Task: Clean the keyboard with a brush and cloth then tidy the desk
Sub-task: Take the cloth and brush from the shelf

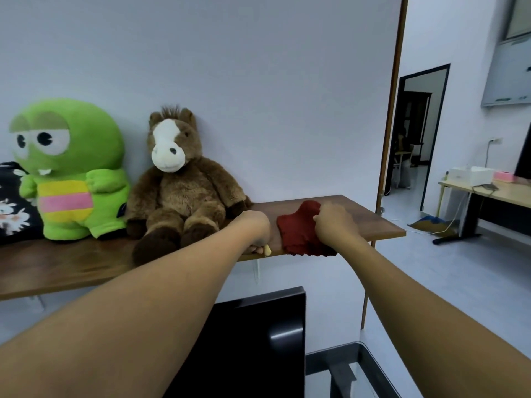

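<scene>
A dark red cloth (296,228) lies crumpled on the wooden wall shelf (373,225), hanging slightly over its front edge. My right hand (334,222) rests on top of the cloth, fingers closed on it. Just left of the cloth, my left hand (255,228) is curled around a brush; only the pale end of its handle (267,250) shows below my fist at the shelf's front edge. The bristles are hidden. The keyboard is out of view.
A brown plush horse (178,179) and a green plush creature (69,168) sit on the shelf to the left. A black monitor (258,340) stands below. A glass desk corner (365,366) is at bottom right; an open doorway (413,133) lies beyond.
</scene>
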Motion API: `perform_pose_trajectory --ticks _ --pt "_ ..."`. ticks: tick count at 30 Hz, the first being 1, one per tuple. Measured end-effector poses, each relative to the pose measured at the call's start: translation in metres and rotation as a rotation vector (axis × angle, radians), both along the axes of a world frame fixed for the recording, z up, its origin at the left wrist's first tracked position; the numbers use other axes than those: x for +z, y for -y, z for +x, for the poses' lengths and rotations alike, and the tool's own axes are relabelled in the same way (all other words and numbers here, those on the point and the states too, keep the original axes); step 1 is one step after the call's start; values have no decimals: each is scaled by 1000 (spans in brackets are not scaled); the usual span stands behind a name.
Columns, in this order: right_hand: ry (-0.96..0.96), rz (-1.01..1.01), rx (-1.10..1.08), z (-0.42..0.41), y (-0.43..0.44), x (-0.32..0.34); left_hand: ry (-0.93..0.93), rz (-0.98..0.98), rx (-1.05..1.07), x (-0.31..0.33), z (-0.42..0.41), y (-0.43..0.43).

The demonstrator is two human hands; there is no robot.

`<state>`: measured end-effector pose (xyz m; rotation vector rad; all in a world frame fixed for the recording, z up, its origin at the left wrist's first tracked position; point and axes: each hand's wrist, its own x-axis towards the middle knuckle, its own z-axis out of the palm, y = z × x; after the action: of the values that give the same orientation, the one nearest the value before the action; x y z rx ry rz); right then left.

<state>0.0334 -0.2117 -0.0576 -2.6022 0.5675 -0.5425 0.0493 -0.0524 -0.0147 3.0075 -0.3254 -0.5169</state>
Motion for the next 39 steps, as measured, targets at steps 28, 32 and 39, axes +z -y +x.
perform_pose_trajectory --ticks 28,32,39 --pt "-192 187 -67 -354 -77 -188 -435 -575 56 -273 -317 -88" --pt "-218 224 -9 -374 -114 -238 -539 -515 198 -314 -342 -114" --pt "-313 418 -14 -388 -109 -317 -611 -406 217 -366 -356 -110"
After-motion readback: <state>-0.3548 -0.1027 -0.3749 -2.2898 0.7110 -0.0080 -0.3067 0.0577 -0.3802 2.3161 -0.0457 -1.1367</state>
